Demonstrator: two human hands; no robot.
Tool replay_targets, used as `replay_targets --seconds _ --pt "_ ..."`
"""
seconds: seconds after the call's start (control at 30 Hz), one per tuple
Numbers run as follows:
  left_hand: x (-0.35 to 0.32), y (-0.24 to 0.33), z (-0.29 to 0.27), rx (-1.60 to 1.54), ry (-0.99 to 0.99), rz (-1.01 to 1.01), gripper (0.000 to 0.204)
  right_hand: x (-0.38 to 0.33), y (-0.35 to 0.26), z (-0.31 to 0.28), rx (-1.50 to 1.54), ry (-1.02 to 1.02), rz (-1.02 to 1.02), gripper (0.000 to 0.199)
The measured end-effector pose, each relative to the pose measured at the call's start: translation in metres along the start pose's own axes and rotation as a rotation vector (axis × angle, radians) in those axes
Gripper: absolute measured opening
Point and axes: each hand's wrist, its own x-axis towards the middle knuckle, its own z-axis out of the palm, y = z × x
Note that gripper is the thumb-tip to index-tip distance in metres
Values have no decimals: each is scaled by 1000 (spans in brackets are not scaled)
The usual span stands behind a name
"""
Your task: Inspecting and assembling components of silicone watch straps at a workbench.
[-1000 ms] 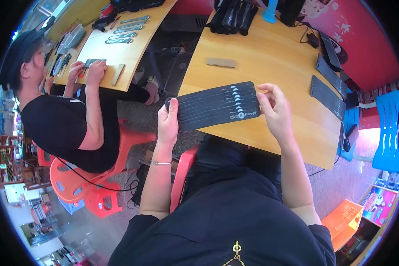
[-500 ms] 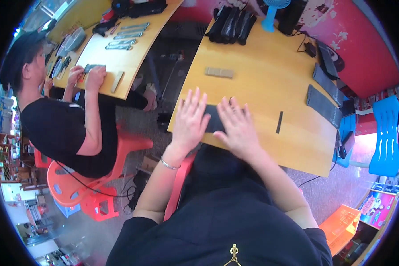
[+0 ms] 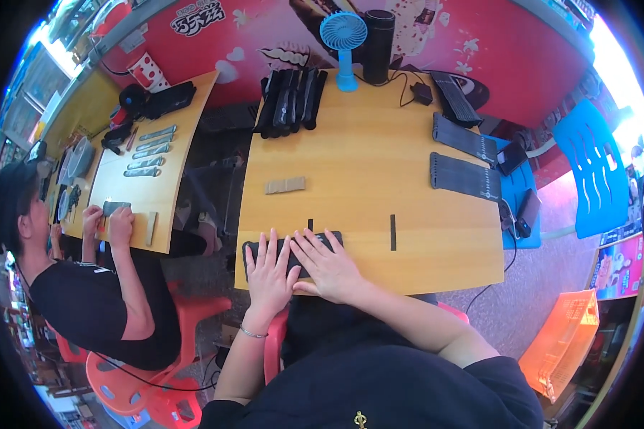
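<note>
Both hands lie flat on one black pad (image 3: pixel 293 252) at the near edge of the table (image 3: pixel 379 164). The left hand (image 3: pixel 270 275) has its fingers spread wide, palm down, and covers the left part of the pad. The right hand (image 3: pixel 329 266) is open too, with fingers close together, pressing on the right part. The two hands touch each other over the pad. Neither one grips anything.

The pad is long and thin. Its long side runs left to right along the table's near edge. Most of it is hidden under the hands, so only its two ends show.

On the table I count two small black strips: one (image 3: pixel 393 232) just right of the pad, standing front to back, and one tiny one (image 3: pixel 310 224) just behind the pad. One tan block (image 3: pixel 285 186) lies farther back. One bunch of black pads (image 3: pixel 290 102) sits at the far edge, next to one blue fan (image 3: pixel 343 44) and one black can (image 3: pixel 379 34). Three more black pads (image 3: pixel 464 176) lie at the right side.

Left of the table, another person (image 3: pixel 86 286) sits at a second table (image 3: pixel 157 171).
</note>
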Motion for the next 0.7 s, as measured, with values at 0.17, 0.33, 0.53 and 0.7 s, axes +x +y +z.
replay_targets --seconds 0.17,0.33,0.53,0.7 --pt "-2 -4 -10 -106 -17 7 71 11 30 -9 161 122 76 65" --pt "-11 5 -35 -201 -110 66 74 34 62 -25 296 222 194 50" --pt "-14 -9 -39 -168 -168 105 77 35 45 -35 198 6 8 58" --pt "5 -23 -60 -159 -250 227 57 30 54 -36 318 -2 124 63"
